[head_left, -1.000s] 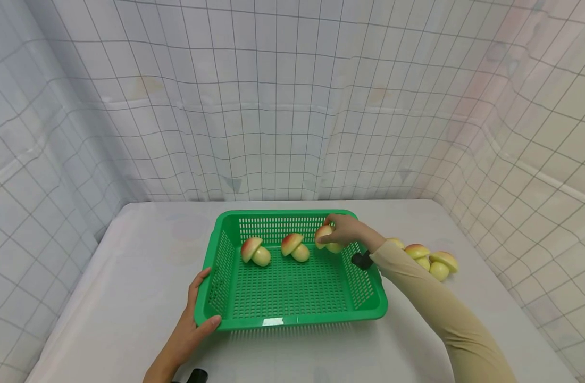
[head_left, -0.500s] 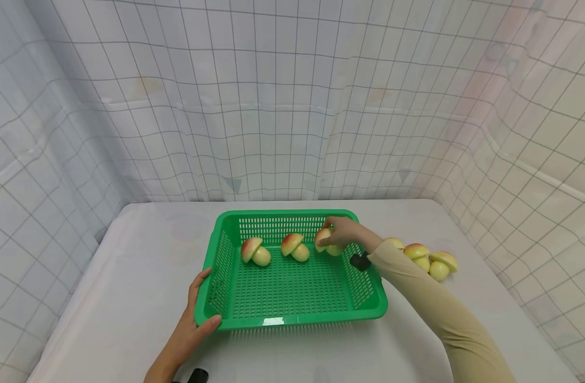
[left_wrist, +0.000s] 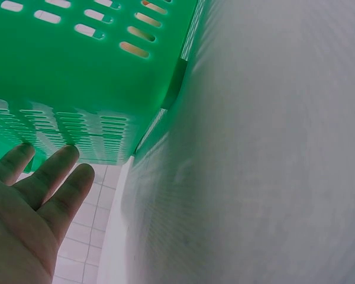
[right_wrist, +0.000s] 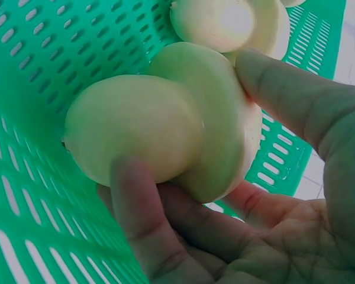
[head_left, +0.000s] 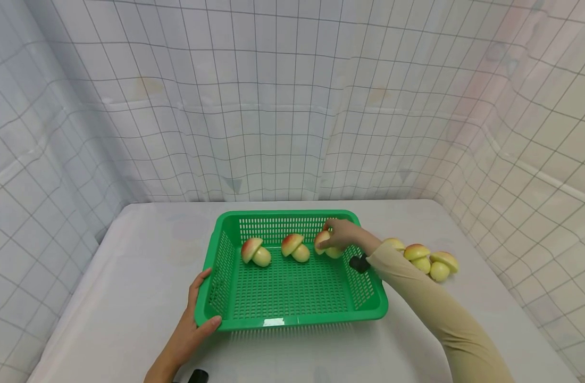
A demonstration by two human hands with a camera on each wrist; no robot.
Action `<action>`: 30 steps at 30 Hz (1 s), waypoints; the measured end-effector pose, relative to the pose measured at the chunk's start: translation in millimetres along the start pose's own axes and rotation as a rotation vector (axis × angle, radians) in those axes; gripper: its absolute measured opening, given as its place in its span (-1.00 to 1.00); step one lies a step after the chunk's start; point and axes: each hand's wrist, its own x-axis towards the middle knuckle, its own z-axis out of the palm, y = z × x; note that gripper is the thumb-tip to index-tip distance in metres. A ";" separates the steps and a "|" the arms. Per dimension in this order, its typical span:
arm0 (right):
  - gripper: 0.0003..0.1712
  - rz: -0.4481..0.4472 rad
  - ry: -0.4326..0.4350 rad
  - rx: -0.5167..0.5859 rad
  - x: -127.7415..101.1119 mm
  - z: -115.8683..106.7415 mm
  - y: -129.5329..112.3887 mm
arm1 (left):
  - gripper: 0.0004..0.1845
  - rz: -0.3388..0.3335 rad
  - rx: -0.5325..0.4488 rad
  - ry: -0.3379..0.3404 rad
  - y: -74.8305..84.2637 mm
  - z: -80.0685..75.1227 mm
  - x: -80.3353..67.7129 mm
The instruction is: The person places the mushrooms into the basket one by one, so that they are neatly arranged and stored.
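In the head view, a green plastic basket (head_left: 292, 322) stands on the white-covered table. My left hand (head_left: 189, 327) holds its near left corner, thumb over the rim. The left wrist view shows that hand's fingers (left_wrist: 62, 186) along the perforated outer wall. Inside the basket, at the back right, my right hand (head_left: 346, 235) grips a toy mushroom (head_left: 323, 242) with a red-yellow cap and pale stem. Up close, the thumb presses the mushroom's cap (right_wrist: 213, 118) and the fingers lie under it. Two similar mushrooms lie to its left, one in the middle (head_left: 294, 247), one at the left (head_left: 256, 252).
Outside the basket on the right, several more toy mushrooms (head_left: 419, 257) lie close together, one partly behind the right sleeve (head_left: 431, 303). White grid-patterned curtains (head_left: 283, 106) enclose the table (head_left: 153, 239) at the back and both sides.
My right hand has lowered slightly with the mushroom, toward the basket floor. The left hand, the basket and the other mushrooms look the same.
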 end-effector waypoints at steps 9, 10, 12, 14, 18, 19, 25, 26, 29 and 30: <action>-0.41 0.014 0.008 0.012 1.1 3.2 0.8 | -0.13 -0.002 0.004 0.004 0.3 -0.1 0.1; -0.40 0.015 0.007 0.011 1.0 3.7 0.8 | -0.13 -0.002 0.002 0.003 0.2 -0.1 0.2; -0.40 0.016 0.006 0.010 0.9 4.7 0.7 | -0.13 -0.002 -0.003 0.001 0.1 -0.1 0.2; -0.40 0.016 0.005 0.004 0.7 5.3 0.5 | -0.13 -0.004 -0.003 0.002 0.1 -0.2 0.4; -0.41 0.010 0.011 -0.012 0.6 6.2 0.4 | -0.13 -0.004 -0.001 0.004 -0.1 -0.2 0.3; -0.41 0.009 0.012 -0.014 0.8 6.6 0.6 | -0.13 -0.003 -0.003 0.004 -0.3 -0.2 0.2; -0.42 0.009 0.016 -0.015 1.7 7.8 1.5 | -0.13 0.001 -0.023 0.001 -1.9 0.2 0.0; -0.42 0.009 0.018 -0.018 1.8 7.8 1.5 | -0.13 0.000 -0.023 0.002 -2.1 0.2 0.1; -0.42 0.013 0.024 -0.022 1.7 7.8 1.1 | -0.13 -0.002 -0.024 0.003 -2.6 0.2 0.4; -0.42 0.016 0.026 -0.025 1.9 8.0 0.9 | -0.13 -0.003 -0.023 0.004 -2.7 0.1 0.5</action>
